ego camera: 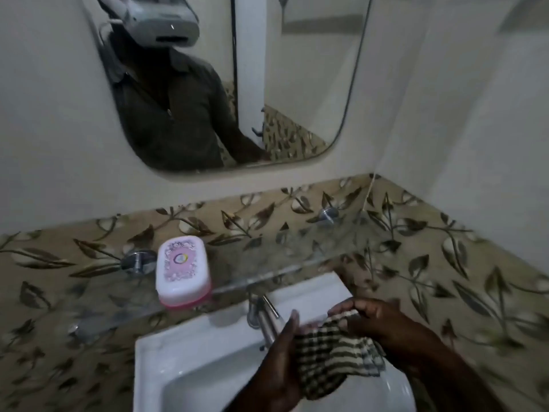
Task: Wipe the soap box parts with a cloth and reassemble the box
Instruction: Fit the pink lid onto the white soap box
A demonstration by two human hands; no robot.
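A white soap box lid with a pink flowered top point(180, 270) sits on a pink base on the glass shelf point(267, 278), left of the tap. Over the white sink point(190, 364), both hands hold a dark-and-cream checked cloth point(329, 358). My left hand point(279, 361) grips the cloth from below on its left side. My right hand point(374, 319) pinches the cloth's upper edge together with a small pale piece point(319, 318); what that piece is I cannot tell.
A chrome tap point(264, 319) stands at the back of the sink, just left of the hands. A mirror point(225, 84) hangs above the leaf-patterned tiles point(445, 263). Chrome shelf brackets point(138, 261) hold the glass shelf on the wall.
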